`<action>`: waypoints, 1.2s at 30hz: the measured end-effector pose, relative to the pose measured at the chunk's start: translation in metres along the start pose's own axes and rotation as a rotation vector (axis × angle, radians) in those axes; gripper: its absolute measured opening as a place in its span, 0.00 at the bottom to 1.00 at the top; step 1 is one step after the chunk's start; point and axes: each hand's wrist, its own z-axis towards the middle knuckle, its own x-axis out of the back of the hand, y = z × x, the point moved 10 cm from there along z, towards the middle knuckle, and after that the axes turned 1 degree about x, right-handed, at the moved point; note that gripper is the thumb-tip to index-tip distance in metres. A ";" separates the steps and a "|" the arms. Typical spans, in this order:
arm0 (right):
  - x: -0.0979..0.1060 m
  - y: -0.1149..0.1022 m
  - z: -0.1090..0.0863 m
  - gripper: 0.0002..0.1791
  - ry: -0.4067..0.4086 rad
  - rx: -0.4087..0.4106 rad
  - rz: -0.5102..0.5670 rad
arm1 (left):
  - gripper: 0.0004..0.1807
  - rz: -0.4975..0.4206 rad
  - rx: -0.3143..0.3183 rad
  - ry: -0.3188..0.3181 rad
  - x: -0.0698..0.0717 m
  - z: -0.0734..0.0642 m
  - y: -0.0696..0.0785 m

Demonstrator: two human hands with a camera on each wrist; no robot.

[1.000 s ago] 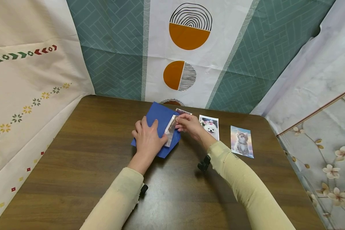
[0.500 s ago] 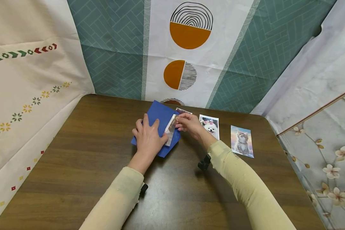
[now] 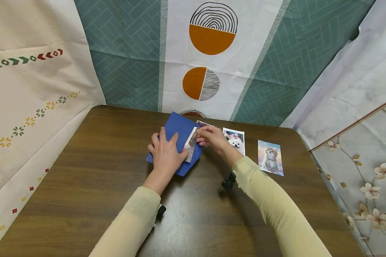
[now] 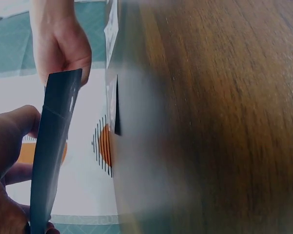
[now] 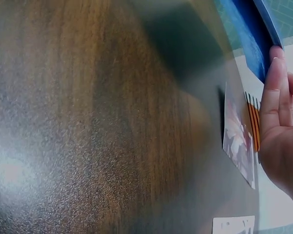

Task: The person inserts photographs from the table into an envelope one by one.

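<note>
A blue paper envelope is held tilted over the back half of the table. My left hand grips it, fingers spread over its face and thumb at the open side. A whitish, glossy photo print sticks out of that opening. With thumb and fingertips, my right hand pinches the print's upper end. In the left wrist view the envelope appears edge-on between the left thumb and fingers. The right wrist view has the right fingers against the envelope's blue flap.
Right of the hands, a white dog photo and a kitten photo lie on the wooden table. Another photo lies behind the right hand, partly hidden. A patterned cloth hangs along the back edge.
Both hands stay almost in place on the envelope and the print. The print's lower end has shifted very slightly upward.
</note>
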 end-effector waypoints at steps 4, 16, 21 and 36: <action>-0.002 0.000 0.000 0.04 -0.005 0.015 -0.051 | 0.35 -0.021 0.009 0.010 0.000 -0.002 0.000; 0.001 0.001 0.001 0.05 -0.012 0.017 -0.080 | 0.36 -0.040 0.018 0.012 -0.002 -0.002 -0.001; 0.001 0.002 0.002 0.03 -0.012 0.003 -0.081 | 0.36 -0.037 0.015 0.013 -0.002 -0.002 0.000; 0.002 0.001 0.002 0.04 -0.007 0.002 -0.062 | 0.37 -0.025 0.001 0.046 0.000 -0.002 0.003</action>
